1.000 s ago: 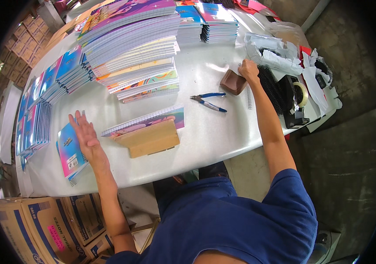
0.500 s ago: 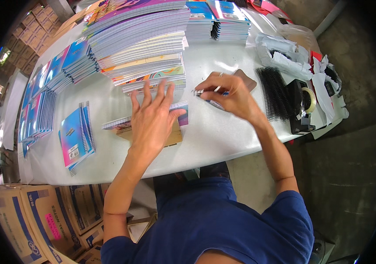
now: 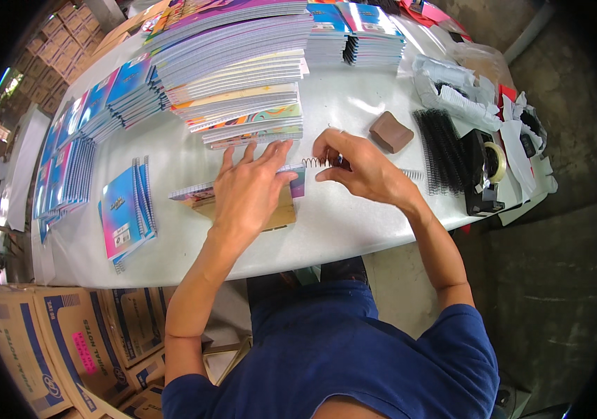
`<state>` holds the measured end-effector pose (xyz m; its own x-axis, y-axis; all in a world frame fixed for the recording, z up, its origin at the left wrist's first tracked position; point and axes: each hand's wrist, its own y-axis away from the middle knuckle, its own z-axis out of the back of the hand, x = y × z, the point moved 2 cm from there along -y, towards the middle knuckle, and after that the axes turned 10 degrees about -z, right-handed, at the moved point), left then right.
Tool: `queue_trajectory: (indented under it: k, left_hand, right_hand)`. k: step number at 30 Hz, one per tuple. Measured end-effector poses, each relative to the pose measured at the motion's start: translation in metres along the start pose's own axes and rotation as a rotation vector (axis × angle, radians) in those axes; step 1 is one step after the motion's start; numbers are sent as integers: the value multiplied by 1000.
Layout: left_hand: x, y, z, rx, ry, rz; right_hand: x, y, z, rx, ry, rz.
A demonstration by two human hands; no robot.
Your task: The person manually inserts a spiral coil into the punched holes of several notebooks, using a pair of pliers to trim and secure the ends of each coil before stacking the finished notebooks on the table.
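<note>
My left hand (image 3: 251, 187) lies over a notebook (image 3: 288, 215) near the front of the table, fingers stretched and spread, the thumb near its right end. The notebook's brown board faces me, and its punched edge runs along the top. My right hand (image 3: 365, 167) is closed in a pinch on a thin wire spiral coil (image 3: 311, 163). One end of the coil points at the right end of the notebook's edge; the other (image 3: 413, 174) shows beyond the hand. Whether the coil has entered the holes I cannot tell. A brown block (image 3: 390, 133) lies just beyond my right hand.
A tall stack of notebooks (image 3: 235, 63) stands beyond my left hand. Blue notebooks (image 3: 122, 209) lie at the left, with more piles behind. To the right are black spiral coils (image 3: 439, 150), a tape dispenser (image 3: 483, 171) and crumpled wrapping (image 3: 455, 91). Cardboard boxes (image 3: 68, 349) stand lower left.
My right hand has shifted slightly toward me and now shows the wire coil in its pinch. The brown block, partly covered before, is in full sight. My left hand stays on the notebook.
</note>
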<state>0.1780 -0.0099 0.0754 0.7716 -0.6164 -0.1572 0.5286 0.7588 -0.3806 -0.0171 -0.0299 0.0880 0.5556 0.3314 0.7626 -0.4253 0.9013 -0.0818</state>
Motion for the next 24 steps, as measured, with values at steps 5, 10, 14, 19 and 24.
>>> queue_trajectory:
  k: [5, 10, 14, 19, 24]
  left_hand:
    - [-7, -1, 0, -14, 54, -20]
    - [-13, -3, -1, -31, 102, -149]
    - [-11, 1, -1, 183, -32, -138]
    - [-17, -3, 5, 83, -13, -159]
    - [-11, -3, -4, 226, -51, -191]
  right_hand:
    - [8, 13, -4, -106, 215, 174]
    - [19, 15, -10, -178, 214, 202]
    - [3, 6, -3, 174, 49, 87]
    - [-99, -17, 56, -116, 353, -337]
    - [-171, -12, 73, -160, 646, -434]
